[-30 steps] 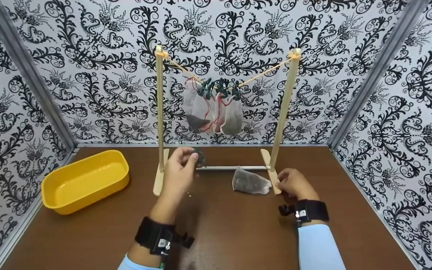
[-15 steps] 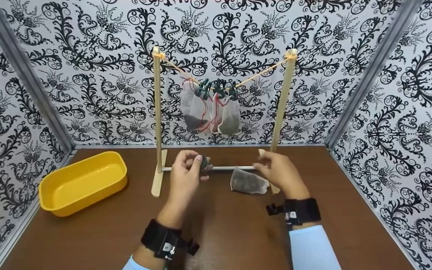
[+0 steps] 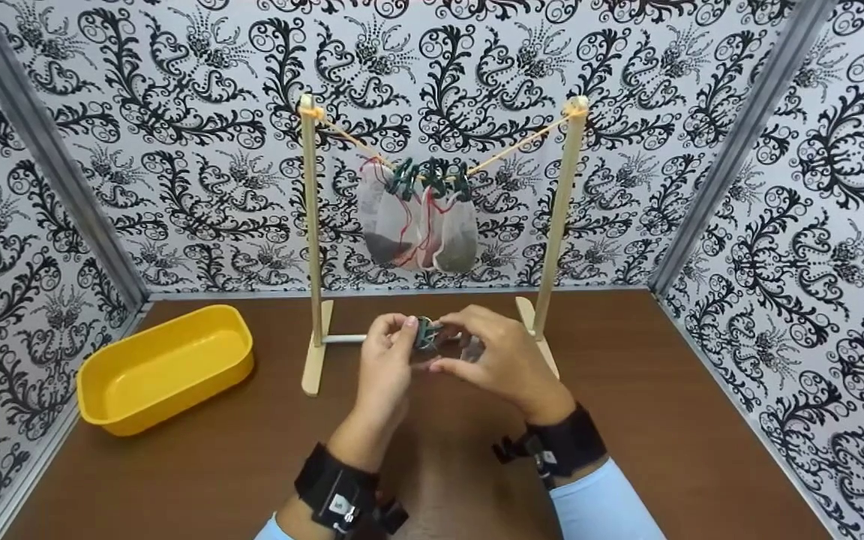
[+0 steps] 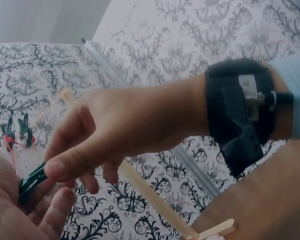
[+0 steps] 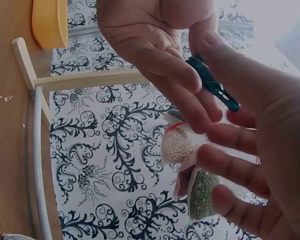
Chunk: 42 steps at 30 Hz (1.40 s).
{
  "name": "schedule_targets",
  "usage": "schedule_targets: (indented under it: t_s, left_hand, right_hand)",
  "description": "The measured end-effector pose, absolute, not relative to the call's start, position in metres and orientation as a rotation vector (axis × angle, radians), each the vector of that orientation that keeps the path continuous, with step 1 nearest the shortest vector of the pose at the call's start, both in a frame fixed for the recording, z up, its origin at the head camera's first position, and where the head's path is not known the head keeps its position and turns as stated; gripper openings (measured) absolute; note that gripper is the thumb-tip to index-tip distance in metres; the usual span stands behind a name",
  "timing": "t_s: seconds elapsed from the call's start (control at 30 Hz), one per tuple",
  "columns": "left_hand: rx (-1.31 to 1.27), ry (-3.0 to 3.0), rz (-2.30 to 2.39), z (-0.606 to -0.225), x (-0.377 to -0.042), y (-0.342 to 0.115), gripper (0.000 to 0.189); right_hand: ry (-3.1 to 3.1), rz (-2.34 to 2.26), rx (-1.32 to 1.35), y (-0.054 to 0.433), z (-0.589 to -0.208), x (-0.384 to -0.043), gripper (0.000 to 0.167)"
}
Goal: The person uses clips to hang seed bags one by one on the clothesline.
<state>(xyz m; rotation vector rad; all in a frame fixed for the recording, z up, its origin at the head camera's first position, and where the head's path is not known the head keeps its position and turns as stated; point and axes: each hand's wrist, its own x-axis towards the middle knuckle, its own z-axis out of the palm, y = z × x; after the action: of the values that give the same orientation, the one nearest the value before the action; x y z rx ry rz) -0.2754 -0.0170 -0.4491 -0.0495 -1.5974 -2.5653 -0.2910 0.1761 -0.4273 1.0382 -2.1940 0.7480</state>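
In the head view my left hand point(image 3: 387, 360) pinches a dark green clothespin point(image 3: 426, 334) between thumb and fingers, above the tabletop. My right hand point(image 3: 507, 356) comes in from the right, its thumb and fingers spread in a C shape, fingertips right at the clothespin. The right wrist view shows the green clothespin point(image 5: 209, 80) between the two hands. Behind them, pale mesh pouches with red strings point(image 3: 417, 232) hang from a cord, held by several dark green clothespins point(image 3: 432, 176). A pouch on the table is mostly hidden by my right hand.
A wooden stand with two posts point(image 3: 312, 225) bears the sagging cord point(image 3: 518, 142); a white rod point(image 3: 346, 339) joins its feet. To the left sits a yellow tub point(image 3: 166, 367). Patterned walls point(image 3: 199, 187) enclose the brown table point(image 3: 267, 465).
My right hand has left the stand's right foot and moved left to meet my left hand. The left hand has shifted slightly right with the clothespin.
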Motion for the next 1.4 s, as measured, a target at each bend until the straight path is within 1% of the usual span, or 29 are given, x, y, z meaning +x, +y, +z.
schedule_targets:
  t_s: [0.37,0.47,0.6,0.73,0.83,0.9,0.93,1.0,1.07,1.17,1.27,1.4]
  left_hand:
    - [-0.095,-1.615,-2.609,-0.450,-0.269,-0.013,0.008]
    - [-0.100,-1.640,-2.611,-0.452,-0.270,-0.012,0.009]
    - [-0.098,-1.668,-2.617,-0.456,-0.272,-0.011,0.017]
    - [-0.118,-1.776,-2.508,-0.467,-0.276,-0.002,0.021]
    - [-0.273,-2.033,-2.192,-0.484,-0.282,0.011,0.011]
    - [-0.440,-2.243,-1.835,-0.496,-0.287,0.023,0.005]
    - [-0.519,-2.339,-1.624,-0.501,-0.290,0.030,0.005]
    - [-0.673,-2.481,-1.115,-0.509,-0.295,0.045,0.011]
    - [-0.772,-2.553,-0.632,-0.515,-0.299,0.062,0.018]
    - [-0.867,-2.575,-0.085,-0.520,-0.304,0.084,0.029]
    - [-0.906,-2.630,0.179,-0.522,-0.309,0.097,0.036]
    - [-0.842,-2.706,0.280,-0.529,-0.314,0.107,0.045]
  right_hand:
    - [-2.105,0.738,1.036,0.179,-0.426,-0.292,0.036]
    - [-2.096,0.789,1.023,0.182,-0.425,-0.293,0.026]
    - [-2.087,0.871,0.981,0.189,-0.422,-0.293,0.014]
    - [-2.102,0.917,0.904,0.201,-0.418,-0.295,0.009]
    - [-2.095,0.984,0.850,0.211,-0.417,-0.298,0.005]
    - [-2.076,1.032,0.814,0.216,-0.417,-0.299,0.004]
    - [-2.067,1.051,0.796,0.219,-0.416,-0.299,0.004]
    - [-2.051,1.090,0.764,0.222,-0.414,-0.298,0.005]
    - [-2.035,1.113,0.742,0.223,-0.413,-0.296,0.005]
    - [-2.022,1.149,0.742,0.222,-0.410,-0.294,0.005]
    - [-2.035,1.147,0.753,0.220,-0.410,-0.293,0.005]
    - [-2.080,1.124,0.757,0.223,-0.411,-0.294,0.007]
